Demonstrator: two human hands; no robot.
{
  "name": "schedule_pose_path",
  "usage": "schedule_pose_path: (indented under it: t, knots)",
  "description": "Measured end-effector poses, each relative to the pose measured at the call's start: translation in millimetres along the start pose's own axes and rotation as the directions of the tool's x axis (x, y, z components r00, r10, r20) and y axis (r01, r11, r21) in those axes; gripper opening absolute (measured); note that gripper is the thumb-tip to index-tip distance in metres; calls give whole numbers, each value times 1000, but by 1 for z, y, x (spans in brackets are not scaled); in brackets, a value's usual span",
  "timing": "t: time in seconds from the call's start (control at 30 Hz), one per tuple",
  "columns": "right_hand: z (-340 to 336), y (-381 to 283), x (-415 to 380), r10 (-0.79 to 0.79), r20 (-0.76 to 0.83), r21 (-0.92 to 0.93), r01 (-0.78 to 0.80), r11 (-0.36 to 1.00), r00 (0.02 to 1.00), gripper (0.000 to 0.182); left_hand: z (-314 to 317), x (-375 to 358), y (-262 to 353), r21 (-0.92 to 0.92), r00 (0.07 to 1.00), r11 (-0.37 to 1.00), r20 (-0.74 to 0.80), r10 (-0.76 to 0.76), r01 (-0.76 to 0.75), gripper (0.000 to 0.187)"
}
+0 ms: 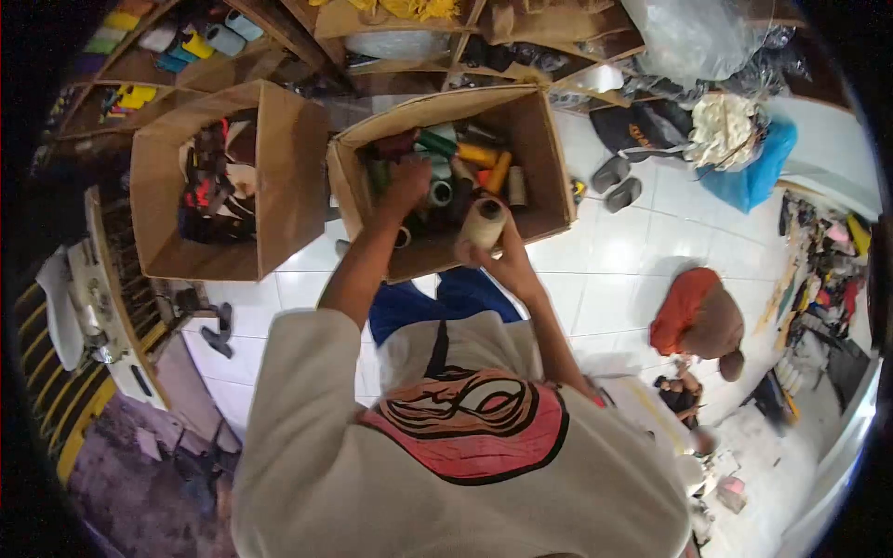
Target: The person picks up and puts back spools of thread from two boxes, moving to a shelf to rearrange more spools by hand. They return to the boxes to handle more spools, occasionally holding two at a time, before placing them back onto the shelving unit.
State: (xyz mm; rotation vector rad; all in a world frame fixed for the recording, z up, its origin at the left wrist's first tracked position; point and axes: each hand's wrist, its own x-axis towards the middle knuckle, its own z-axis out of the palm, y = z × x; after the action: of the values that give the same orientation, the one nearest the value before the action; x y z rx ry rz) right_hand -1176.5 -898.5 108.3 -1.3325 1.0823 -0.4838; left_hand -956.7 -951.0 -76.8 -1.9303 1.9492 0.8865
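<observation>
An open cardboard box (pixel 539 149) sits on the white tiled floor in front of me, holding several thread cones in green, orange, yellow and white. My left hand (pixel 406 179) reaches down into the box among the cones; what its fingers grip is hidden. My right hand (pixel 491 251) holds a cream thread cone (pixel 484 221) just above the box's near edge.
A second cardboard box (pixel 279 167) with dark and red items stands to the left. Shelves with thread line the back. A pair of grey slippers (pixel 616 181) lies right of the box. Another person in an orange shirt (pixel 684 312) crouches at the right among clutter.
</observation>
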Motion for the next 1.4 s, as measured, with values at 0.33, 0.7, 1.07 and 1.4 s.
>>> schedule_pose_path:
  t: [0.33, 0.7, 1.07, 1.4]
  knots:
    - [-1, -30, -33, 187, -156, 586, -62, 808, 970, 54, 32, 25, -22, 81, 970, 997, 241, -18, -1, 38]
    - [13, -67, 17, 68, 144, 635, -144, 759, 987, 52, -84, -132, -16, -784, 991, 609, 61, -116, 119, 64]
    - [114, -188, 0, -81, 418, 175, 7, 985, 905, 57, -105, -335, 12, -810, 802, -235, -405, -439, -538, 58]
    - [138, -310, 34, -453, -52, 328, 444, 834, 890, 60, -110, -519, -92, -746, -183, 259, -185, -966, -614, 49]
